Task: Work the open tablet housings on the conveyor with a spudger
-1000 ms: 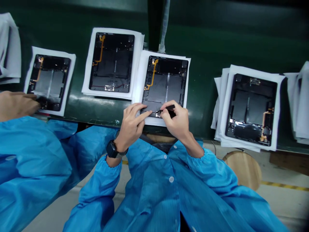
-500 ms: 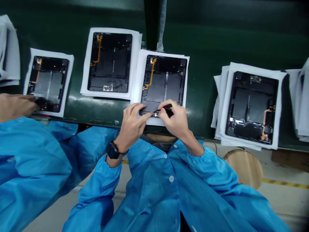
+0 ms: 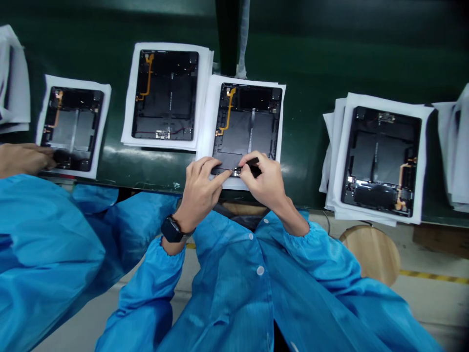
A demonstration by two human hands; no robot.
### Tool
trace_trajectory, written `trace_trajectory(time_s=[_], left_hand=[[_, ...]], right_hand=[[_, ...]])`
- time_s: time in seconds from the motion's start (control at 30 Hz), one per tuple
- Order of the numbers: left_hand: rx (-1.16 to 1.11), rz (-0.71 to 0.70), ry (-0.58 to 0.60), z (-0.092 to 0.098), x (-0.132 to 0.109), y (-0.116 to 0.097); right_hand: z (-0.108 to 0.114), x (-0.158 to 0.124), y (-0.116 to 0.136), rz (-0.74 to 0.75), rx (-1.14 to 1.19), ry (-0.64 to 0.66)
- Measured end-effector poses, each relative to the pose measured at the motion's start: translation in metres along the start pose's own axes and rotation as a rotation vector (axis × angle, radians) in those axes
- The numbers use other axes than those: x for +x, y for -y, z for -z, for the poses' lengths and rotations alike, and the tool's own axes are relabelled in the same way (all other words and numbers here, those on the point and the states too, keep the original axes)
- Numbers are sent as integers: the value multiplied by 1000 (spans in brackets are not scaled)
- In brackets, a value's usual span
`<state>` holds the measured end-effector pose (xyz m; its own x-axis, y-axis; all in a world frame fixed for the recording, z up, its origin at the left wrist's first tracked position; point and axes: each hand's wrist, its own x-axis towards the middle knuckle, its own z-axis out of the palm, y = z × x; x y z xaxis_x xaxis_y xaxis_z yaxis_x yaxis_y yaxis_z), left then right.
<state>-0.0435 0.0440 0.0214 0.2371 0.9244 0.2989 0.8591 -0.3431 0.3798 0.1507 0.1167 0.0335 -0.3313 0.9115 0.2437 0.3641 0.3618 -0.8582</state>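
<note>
An opened tablet [image 3: 236, 144] lies face down or stripped on white sheets [image 3: 205, 127], showing its dark inside and an orange flex cable [image 3: 229, 115]. My left hand [image 3: 203, 188] rests at its near left corner, fingers spread, the index fingertip by a small circuit board [image 3: 237, 172]. In my right hand [image 3: 266, 185], thumb and fingers pinch slim black tweezers [image 3: 252, 161], whose tip points left at that board. The fingers partly cover the tablet's near edge, and the exact contact of the tip is too small to tell.
Another opened tablet [image 3: 164, 105] lies on sheets to the left. Farther left, a co-worker's hand [image 3: 25, 159] touches a third tablet [image 3: 73, 122]. One more [image 3: 381, 161] tops a stack at right. A dark post [image 3: 226, 39] rises behind; a wooden stool [image 3: 370, 254] stands below right.
The view has shifted very slightly. My right hand and the tweezers have moved a touch, staying at the small board; my left hand holds its place.
</note>
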Motion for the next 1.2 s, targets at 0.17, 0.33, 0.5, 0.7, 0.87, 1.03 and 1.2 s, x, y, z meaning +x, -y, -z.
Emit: trace_trajectory(time_s=[0.17, 0.33, 0.5, 0.7, 0.87, 1.03, 1.2], left_hand=[[56, -57, -13, -2, -2, -3], [-1, -31, -16, -4, -2, -3], [-48, 2, -10, -4, 0, 1], [-123, -27, -58, -3, 0, 5], [-91, -58, -67, -6, -1, 6], [-19, -79, -41, -6, -1, 4], [33, -116, -58, -6, -1, 3]], right_hand=[[0, -1, 0, 5, 3, 0], [-1, -2, 0, -7, -20, -3], [-3, -3, -2, 28, -21, -10], [-3, -2, 0, 23, -17, -18], [-3, -3, 1, 16, -19, -31], [-4, -3, 0, 45, -27, -38], [-6, -6, -1, 102, -54, -56]])
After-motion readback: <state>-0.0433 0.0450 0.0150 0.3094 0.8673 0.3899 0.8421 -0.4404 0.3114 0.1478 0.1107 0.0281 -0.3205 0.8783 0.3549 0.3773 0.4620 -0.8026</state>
